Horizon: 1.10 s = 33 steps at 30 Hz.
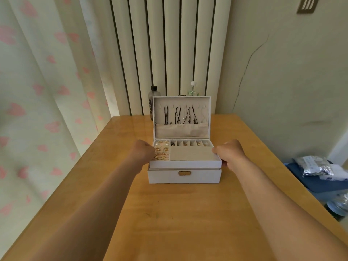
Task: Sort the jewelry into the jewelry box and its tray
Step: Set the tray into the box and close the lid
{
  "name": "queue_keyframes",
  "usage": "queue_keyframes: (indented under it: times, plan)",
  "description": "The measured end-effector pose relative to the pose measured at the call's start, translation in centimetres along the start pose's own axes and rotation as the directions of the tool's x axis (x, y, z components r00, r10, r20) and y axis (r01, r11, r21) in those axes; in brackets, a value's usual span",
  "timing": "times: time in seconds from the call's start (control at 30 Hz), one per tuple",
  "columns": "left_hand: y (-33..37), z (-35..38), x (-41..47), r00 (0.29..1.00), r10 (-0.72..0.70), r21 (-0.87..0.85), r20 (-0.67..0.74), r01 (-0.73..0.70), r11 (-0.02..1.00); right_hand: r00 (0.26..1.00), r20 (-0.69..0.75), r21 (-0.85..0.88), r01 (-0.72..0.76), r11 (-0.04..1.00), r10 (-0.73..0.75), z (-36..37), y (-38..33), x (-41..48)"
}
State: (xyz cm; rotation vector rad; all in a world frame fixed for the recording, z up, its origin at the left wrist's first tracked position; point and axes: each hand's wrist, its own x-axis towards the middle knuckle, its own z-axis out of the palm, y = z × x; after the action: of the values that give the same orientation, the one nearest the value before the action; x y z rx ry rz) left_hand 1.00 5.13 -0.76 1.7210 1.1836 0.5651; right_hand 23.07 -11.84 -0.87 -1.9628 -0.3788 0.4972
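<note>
One white jewelry box (165,177) stands open on the table (178,213). One tray (185,164) sits atop the box's base, gripped at both ends. The left hand (144,150) curls on its left edge and the right hand (228,153) on its right. At least three dark-corded necklaces (185,114) hang inside the box's raised lid (162,102). Two bottles (154,97) stand behind the box.

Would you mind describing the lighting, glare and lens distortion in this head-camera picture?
Head view: soft light through the pink-heart curtain on the left; a pale sheen on the glossy wooden table at its far left corner; the striped wall panel fans outward, wide-angle distortion; the white jewelry box is sharp, pieces in its tray too small to resolve.
</note>
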Motion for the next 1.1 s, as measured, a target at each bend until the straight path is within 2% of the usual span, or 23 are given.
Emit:
queue_keyframes:
  times: [0.47,0.63,0.8,0.93,1.1]
  plan:
    - [-1.0,0.7,0.4,0.997,0.07,0.063,-0.01,-0.07,0.996,0.98,-0.074,-0.309,0.152,0.939,-0.183,1.5,0.5,0.2]
    - [-1.8,0.8,0.3,0.999,0.028,-0.017,-0.017,-0.028,0.999,0.971,-0.076,-0.363,0.187,0.913,-0.229,1.7,1.3,0.1]
    - [-2.5,0.9,0.0,0.997,-0.078,-0.175,-0.002,0.077,0.982,0.983,-0.069,-0.273,0.148,0.95,-0.173,1.8,1.6,0.2]
    - [-2.9,1.0,-0.1,0.995,-0.086,-0.192,0.059,0.096,0.977,0.992,0.018,-0.13,0.126,0.983,-0.125,2.0,1.7,-0.4]
    - [-2.6,1.9,-0.9,0.992,-0.023,-0.216,0.122,0.049,0.975,0.992,0.116,0.039,0.041,0.998,-0.045,2.6,2.3,-0.6]
